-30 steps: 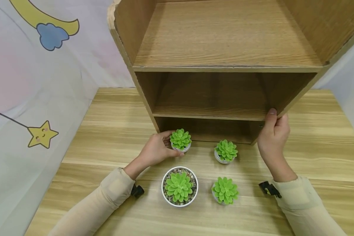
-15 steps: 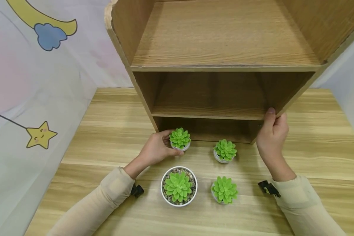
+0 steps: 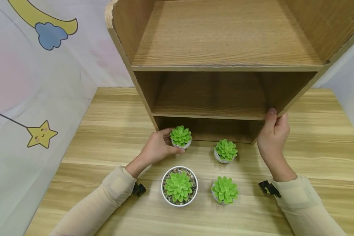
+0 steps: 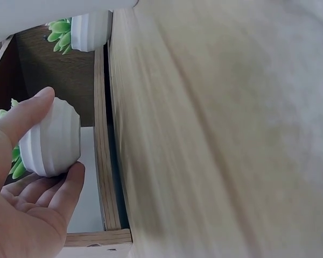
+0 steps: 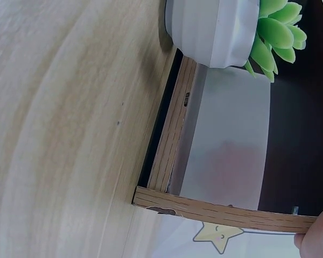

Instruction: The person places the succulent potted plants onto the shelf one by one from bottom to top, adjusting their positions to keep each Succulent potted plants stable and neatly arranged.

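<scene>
My left hand (image 3: 156, 148) holds a small potted succulent (image 3: 181, 136) at the left front of the wooden shelf unit (image 3: 209, 117). In the left wrist view, thumb and fingers lie around its ribbed white pot (image 4: 55, 141), whose base is raised off the table. My right hand (image 3: 272, 139) grips the front edge of the unit's right side panel, thumb on the inner side. A second small succulent (image 3: 226, 150) stands before the unit on the right, with a third (image 3: 225, 190) nearer. At the front left is a larger succulent in a round white pot (image 3: 163, 190) with pebbles.
The shelf unit has a top board (image 3: 227, 36), a middle compartment (image 3: 209, 91) and a low bottom compartment (image 3: 221, 131). It stands on a wood-grain table (image 3: 106, 118). A printed curtain (image 3: 17, 72) hangs at the left and behind.
The small succulent in my left hand has risen slightly and come a little closer to the bottom compartment. My right hand and the other succulents have stayed in place.
</scene>
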A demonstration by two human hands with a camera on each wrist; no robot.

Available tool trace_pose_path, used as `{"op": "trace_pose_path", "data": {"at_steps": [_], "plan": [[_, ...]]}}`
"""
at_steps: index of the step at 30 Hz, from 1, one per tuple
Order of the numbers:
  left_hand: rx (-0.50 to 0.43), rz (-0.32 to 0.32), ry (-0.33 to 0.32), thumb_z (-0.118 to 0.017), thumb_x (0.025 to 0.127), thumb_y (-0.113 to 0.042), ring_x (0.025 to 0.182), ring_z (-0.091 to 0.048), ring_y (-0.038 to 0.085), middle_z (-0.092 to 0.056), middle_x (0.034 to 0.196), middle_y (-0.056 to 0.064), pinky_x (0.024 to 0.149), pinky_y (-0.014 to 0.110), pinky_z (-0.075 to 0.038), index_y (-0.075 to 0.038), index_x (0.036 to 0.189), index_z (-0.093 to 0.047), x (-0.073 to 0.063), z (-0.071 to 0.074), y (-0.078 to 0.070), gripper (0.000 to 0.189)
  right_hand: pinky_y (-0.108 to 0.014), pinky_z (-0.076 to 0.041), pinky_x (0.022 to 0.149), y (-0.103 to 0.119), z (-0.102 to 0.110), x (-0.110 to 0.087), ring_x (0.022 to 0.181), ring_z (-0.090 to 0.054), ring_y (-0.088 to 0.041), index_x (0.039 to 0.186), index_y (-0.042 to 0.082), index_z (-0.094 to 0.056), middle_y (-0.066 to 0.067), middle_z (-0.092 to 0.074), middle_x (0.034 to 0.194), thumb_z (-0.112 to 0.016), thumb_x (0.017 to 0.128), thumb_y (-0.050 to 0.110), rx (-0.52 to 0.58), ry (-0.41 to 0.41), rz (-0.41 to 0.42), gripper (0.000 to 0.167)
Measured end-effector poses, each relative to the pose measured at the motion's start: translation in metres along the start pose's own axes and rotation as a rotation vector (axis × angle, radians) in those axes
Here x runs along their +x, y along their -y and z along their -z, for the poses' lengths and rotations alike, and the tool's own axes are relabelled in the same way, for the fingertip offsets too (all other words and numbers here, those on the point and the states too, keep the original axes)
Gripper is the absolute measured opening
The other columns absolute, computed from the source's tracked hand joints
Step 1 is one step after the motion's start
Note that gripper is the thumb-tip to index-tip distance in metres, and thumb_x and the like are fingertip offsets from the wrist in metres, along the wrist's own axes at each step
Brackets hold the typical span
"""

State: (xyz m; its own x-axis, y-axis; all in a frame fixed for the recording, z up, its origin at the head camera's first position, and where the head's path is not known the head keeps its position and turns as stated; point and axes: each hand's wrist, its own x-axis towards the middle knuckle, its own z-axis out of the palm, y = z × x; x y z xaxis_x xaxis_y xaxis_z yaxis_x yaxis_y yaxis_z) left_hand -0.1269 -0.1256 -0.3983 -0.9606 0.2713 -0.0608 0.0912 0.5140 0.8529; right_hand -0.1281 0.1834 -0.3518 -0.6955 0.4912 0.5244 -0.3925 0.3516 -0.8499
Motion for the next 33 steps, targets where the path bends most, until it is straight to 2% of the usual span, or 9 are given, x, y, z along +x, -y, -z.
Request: {"op": "trace_pose_path", "data": {"at_steps": [8, 15, 20, 26, 30, 33], "plan": [[0.013, 0.016, -0.046, -0.094, 0.065, -0.024, 0.097, -0.067, 0.018, -0.068, 0.114, 0.012, 0.081, 0.026, -0.055, 0.005, 0.131, -0.056, 0.0005, -0.0015, -0.0005, 0.082, -0.021, -0.034, 0.072, 0.0041, -0.0003, -0.001, 0.078, -0.044, -0.01, 0.091, -0.007, -0.055, 0.009, -0.042, 0.072, -0.043, 0.103, 0.008, 0.016, 0.006, 0.006, 0.023], [-0.027, 0.011, -0.06, -0.093, 0.066, -0.021, 0.095, -0.068, 0.019, -0.068, 0.113, 0.013, 0.079, 0.026, -0.056, 0.007, 0.132, -0.055, 0.0013, -0.0023, -0.0014, 0.082, -0.021, -0.034, 0.071, 0.0033, 0.0003, -0.0009, 0.078, -0.044, -0.01, 0.092, -0.004, -0.057, 0.009, -0.043, 0.072, -0.043, 0.103, 0.009, 0.016, 0.001, 0.0, 0.022], [-0.005, 0.023, -0.107, -0.093, 0.066, -0.024, 0.093, -0.068, 0.018, -0.069, 0.112, 0.013, 0.078, 0.026, -0.056, 0.008, 0.132, -0.053, 0.0008, -0.0035, -0.0019, 0.083, -0.021, -0.033, 0.07, 0.0042, 0.0006, -0.0006, 0.076, -0.043, -0.01, 0.091, -0.002, -0.056, 0.009, -0.042, 0.071, -0.043, 0.103, 0.008, 0.012, 0.008, 0.004, 0.021], [0.03, 0.003, -0.162, -0.093, 0.066, -0.026, 0.087, -0.067, 0.015, -0.07, 0.104, 0.008, 0.075, 0.028, -0.056, 0.005, 0.126, -0.058, 0.0003, -0.0051, -0.0008, 0.076, -0.021, -0.033, 0.07, 0.0064, -0.0003, -0.0003, 0.076, -0.043, -0.01, 0.09, -0.006, -0.054, 0.009, -0.043, 0.071, -0.043, 0.103, 0.008, 0.017, 0.012, 0.013, 0.023], [0.049, -0.001, -0.185, -0.094, 0.065, -0.027, 0.085, -0.066, 0.015, -0.07, 0.1, 0.006, 0.075, 0.029, -0.055, 0.003, 0.123, -0.06, 0.0001, -0.0053, -0.0011, 0.073, -0.021, -0.034, 0.072, 0.0063, -0.0002, -0.0003, 0.079, -0.045, -0.01, 0.092, -0.004, -0.057, 0.009, -0.044, 0.073, -0.043, 0.103, 0.008, 0.027, 0.013, 0.009, 0.022], [0.05, 0.003, -0.193, -0.094, 0.065, -0.028, 0.085, -0.065, 0.016, -0.07, 0.1, 0.006, 0.075, 0.031, -0.055, 0.003, 0.123, -0.061, 0.0, -0.0054, -0.0014, 0.073, -0.021, -0.034, 0.071, 0.0058, -0.0002, -0.0003, 0.078, -0.044, -0.01, 0.088, -0.002, -0.055, 0.008, -0.042, 0.072, -0.043, 0.103, 0.008, 0.026, 0.011, 0.003, 0.022]]}}
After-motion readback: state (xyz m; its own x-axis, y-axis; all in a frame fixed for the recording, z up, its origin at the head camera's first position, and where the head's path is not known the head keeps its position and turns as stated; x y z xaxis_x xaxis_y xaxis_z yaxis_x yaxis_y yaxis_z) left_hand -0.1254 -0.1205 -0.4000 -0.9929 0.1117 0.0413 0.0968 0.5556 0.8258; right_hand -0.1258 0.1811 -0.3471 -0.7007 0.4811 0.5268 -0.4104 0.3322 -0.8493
